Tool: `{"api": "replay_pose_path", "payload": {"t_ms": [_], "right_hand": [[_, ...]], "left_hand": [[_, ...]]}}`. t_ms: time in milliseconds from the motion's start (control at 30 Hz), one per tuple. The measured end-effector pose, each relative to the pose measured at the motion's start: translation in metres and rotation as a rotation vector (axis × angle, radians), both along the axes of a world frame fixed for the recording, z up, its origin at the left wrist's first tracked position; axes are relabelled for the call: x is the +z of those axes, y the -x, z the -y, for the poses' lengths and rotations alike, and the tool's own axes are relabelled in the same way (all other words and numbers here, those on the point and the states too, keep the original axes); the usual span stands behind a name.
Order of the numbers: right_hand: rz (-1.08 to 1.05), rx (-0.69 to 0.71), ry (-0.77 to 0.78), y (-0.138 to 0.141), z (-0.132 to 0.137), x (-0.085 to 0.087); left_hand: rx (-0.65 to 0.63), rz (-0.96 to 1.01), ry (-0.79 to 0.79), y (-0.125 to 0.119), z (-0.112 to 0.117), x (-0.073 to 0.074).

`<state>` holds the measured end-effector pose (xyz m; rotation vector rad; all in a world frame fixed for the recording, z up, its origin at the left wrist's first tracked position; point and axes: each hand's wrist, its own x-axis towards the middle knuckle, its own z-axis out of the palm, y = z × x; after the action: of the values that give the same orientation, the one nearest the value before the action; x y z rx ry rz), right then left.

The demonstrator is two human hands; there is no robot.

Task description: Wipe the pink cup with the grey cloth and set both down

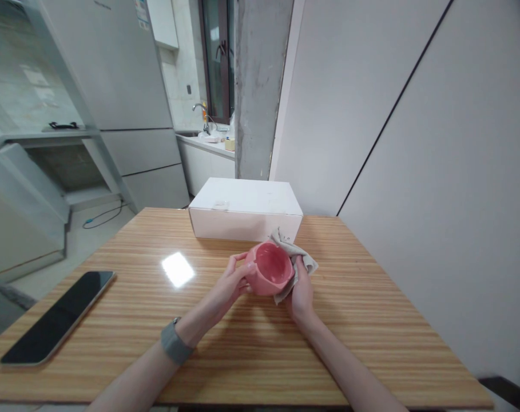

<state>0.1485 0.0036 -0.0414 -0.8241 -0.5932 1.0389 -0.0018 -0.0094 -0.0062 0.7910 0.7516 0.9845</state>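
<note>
I see my left hand [229,286] gripping a glossy pink cup [270,269] by its side, its mouth tilted toward me. My right hand [301,292] pinches a grey cloth [300,254] against its other side. The cup is near mid-tabletop [371,320], just before a white box [246,209] at the far edge; the box's small print is unreadable.

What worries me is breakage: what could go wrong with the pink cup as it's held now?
The pink cup lies tilted between the left hand and the right hand, which grips it only through a cloth. The cloth could slide, and the cup might drop onto the table. The phone lies near the table's left edge, so a sweep of the left elbow could perhaps push it off.
</note>
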Motion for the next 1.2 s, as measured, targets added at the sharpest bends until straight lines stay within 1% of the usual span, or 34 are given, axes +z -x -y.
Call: {"api": "replay_pose_path", "payload": {"t_ms": [100, 233, 300, 400, 467, 567, 700, 767, 833, 900, 1033, 1067, 1133, 1200], "right_hand": [[-0.081, 0.057, 0.072, -0.004, -0.002, 0.006], [-0.091, 0.174, 0.091, -0.002, 0.001, 0.014], [-0.092, 0.215, 0.078, 0.0, 0.002, 0.015], [-0.093, 0.248, 0.06, 0.002, 0.001, 0.011], [-0.072, 0.222, 0.067, 0.003, 0.0, 0.006], [0.044, 0.12, 0.052, 0.004, 0.004, 0.003], [0.244, 0.057, -0.072, 0.006, 0.017, 0.009], [0.299, 0.041, -0.106, 0.005, 0.022, 0.011], [0.315, 0.028, -0.11, 0.002, 0.021, 0.01], [0.267, 0.045, -0.101, -0.001, 0.017, 0.007], [0.048, 0.133, -0.039, -0.006, 0.007, 0.004], [-0.001, 0.152, -0.013, -0.007, 0.005, 0.005], [-0.072, 0.176, 0.034, -0.006, 0.004, 0.006], [-0.098, 0.185, 0.053, -0.006, 0.003, 0.006]], "left_hand": [[0.002, -0.077, 0.018, 0.001, -0.002, -0.001], [-0.016, -0.057, 0.049, 0.005, -0.003, 0.001], [-0.026, -0.039, 0.061, 0.007, -0.004, 0.003], [-0.016, -0.005, 0.073, 0.007, -0.007, 0.002], [0.003, 0.04, 0.071, 0.006, -0.008, 0.0], [0.068, 0.112, 0.044, 0.001, -0.008, -0.003], [0.189, 0.19, -0.018, -0.003, -0.005, -0.005], [0.229, 0.204, -0.036, -0.004, -0.004, -0.005], [0.24, 0.208, -0.044, -0.003, -0.005, -0.006], [0.229, 0.213, -0.052, -0.001, -0.005, -0.008], [0.177, 0.206, -0.062, 0.0, -0.003, -0.005], [0.141, 0.206, -0.079, 0.0, -0.002, -0.003], [0.027, 0.189, -0.114, 0.0, 0.002, 0.002], [-0.08, 0.142, -0.136, -0.001, 0.004, 0.007]]}}
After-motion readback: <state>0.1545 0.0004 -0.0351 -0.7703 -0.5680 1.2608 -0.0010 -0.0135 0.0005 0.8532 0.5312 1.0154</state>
